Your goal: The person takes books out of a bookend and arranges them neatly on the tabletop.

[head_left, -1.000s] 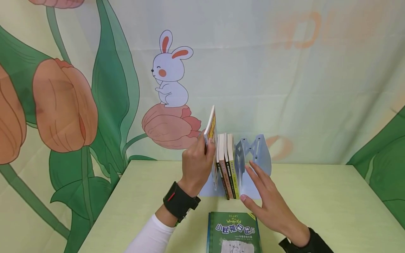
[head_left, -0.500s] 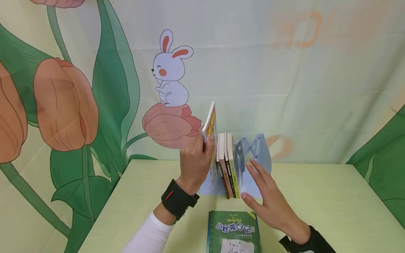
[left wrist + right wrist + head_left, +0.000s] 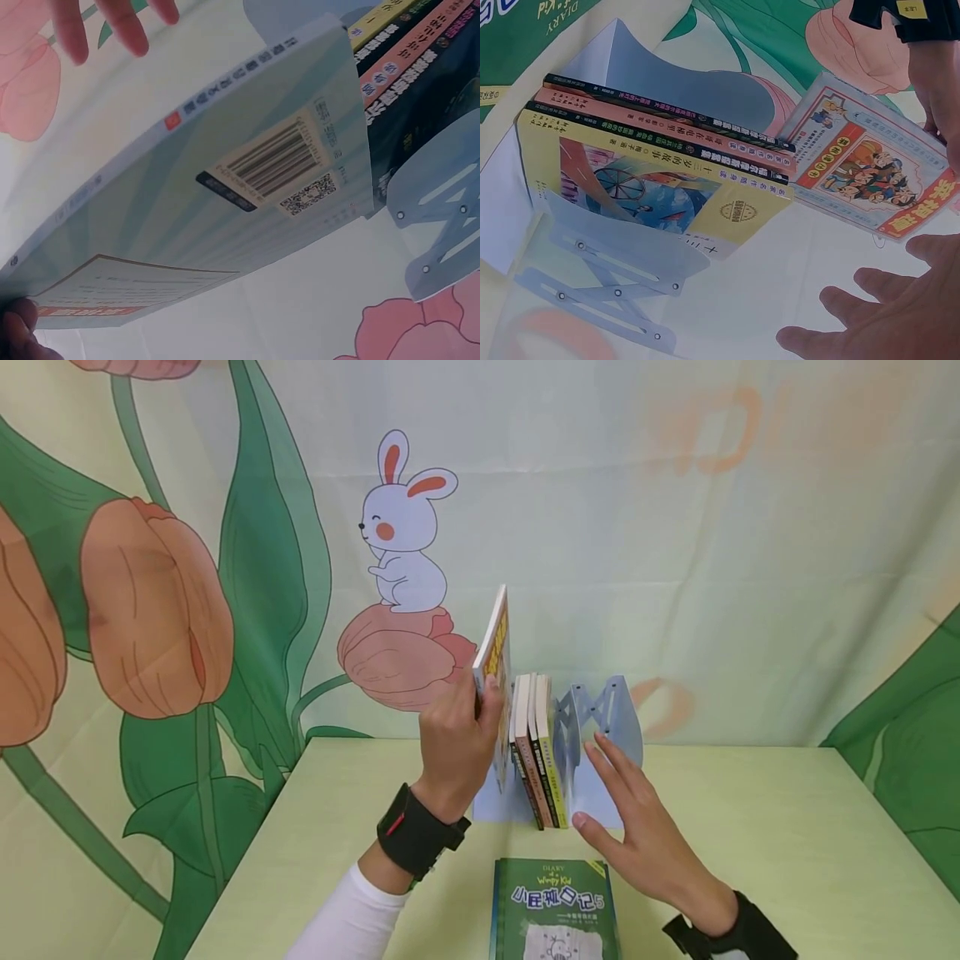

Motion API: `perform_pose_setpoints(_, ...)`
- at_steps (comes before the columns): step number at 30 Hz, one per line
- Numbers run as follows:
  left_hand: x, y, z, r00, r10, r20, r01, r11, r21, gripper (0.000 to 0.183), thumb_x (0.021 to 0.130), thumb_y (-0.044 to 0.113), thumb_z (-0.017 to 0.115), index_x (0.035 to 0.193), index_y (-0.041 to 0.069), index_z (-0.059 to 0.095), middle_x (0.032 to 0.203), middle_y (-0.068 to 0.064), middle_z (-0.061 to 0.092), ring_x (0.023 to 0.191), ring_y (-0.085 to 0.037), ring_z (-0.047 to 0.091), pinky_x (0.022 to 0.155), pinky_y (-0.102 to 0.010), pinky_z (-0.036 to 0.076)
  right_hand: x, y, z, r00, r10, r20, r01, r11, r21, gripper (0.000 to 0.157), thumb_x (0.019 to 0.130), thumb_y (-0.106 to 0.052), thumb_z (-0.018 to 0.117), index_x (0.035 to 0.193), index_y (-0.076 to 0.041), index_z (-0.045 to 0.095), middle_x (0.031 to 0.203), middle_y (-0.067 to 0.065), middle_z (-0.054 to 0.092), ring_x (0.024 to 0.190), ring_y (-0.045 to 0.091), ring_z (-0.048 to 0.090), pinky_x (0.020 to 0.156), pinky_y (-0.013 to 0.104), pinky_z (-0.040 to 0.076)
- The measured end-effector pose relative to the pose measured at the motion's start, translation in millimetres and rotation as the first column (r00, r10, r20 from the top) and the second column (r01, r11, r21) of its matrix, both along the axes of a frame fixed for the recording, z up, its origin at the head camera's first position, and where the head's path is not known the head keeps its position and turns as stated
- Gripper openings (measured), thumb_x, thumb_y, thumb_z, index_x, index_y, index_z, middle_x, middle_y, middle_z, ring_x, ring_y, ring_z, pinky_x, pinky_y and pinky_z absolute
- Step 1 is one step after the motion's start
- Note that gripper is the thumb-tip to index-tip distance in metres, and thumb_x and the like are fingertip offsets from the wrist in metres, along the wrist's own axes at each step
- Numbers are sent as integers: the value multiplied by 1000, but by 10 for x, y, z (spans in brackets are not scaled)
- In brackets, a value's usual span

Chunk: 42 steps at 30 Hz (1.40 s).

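Note:
My left hand (image 3: 456,752) grips a thin storybook (image 3: 493,639) by its near edge, thumb on one side. The book is held upright and tilted, left of a row of several standing books (image 3: 538,760). The left wrist view shows its back cover (image 3: 172,217) with a barcode; the right wrist view shows its illustrated front cover (image 3: 870,169). My right hand (image 3: 648,839) hovers with fingers spread by the right side of the pale blue expandable bookend (image 3: 621,718), holding nothing. The row leans slightly inside this bookend, a yellow book (image 3: 652,180) at its right end.
A green comic diary book (image 3: 555,906) lies flat on the table (image 3: 750,827) in front of the bookend, with a blue edge showing beneath it. Behind the table hangs a printed cloth backdrop (image 3: 562,510) with tulips and a rabbit.
My left hand has drawn the storybook upward and slightly left, so its lower end stands farther from the row. The right hand has stayed almost still.

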<state>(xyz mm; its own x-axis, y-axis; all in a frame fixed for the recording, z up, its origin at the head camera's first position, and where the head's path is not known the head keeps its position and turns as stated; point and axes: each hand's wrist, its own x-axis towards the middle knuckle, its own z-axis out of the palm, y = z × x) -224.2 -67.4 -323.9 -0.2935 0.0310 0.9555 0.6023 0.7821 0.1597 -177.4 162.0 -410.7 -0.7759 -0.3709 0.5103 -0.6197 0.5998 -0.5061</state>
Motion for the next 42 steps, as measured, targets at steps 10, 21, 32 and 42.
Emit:
perform_pose_setpoints(10, 100, -23, 72, 999, -32, -40, 34, 999, 36, 32, 104, 22, 44, 106, -6, 60, 61, -11, 53, 44, -16, 41, 43, -23, 23, -18, 1, 31, 1000, 0, -14, 0, 1000, -5, 82, 91, -26, 66, 158, -27, 19, 165, 3, 19, 148, 37, 26, 102, 70, 33)
perform_pose_setpoints(21, 204, 2, 111, 995, -66, -71, 72, 995, 72, 39, 105, 29, 44, 106, -7, 59, 72, -16, 64, 51, -21, 59, 41, -24, 37, -11, 27, 46, 999, -9, -37, 8, 1000, -16, 82, 91, -25, 67, 158, -26, 20, 164, 4, 21, 147, 38, 28, 102, 69, 34)
perform_pose_setpoints(32, 265, -35, 85, 983, -174, 61, 157, 963, 217, 33, 102, 23, 52, 112, -8, 55, 91, -20, 72, 65, -26, 72, 55, -33, 57, -16, 55, 92, 999, -17, -46, 16, 1000, -26, 83, 90, -23, 67, 158, -26, 20, 164, 5, 21, 145, 40, 29, 100, 70, 35)
perform_pose_setpoints(42, 296, -52, 57, 981, -181, 73, 161, 961, 224, 29, 102, 20, 52, 108, -8, 55, 87, -20, 71, 62, -25, 71, 51, -32, 56, -24, 79, 138, 999, -17, -48, 16, 999, -33, 83, 89, -21, 68, 158, -24, 22, 164, 5, 21, 144, 41, 31, 98, 71, 38)
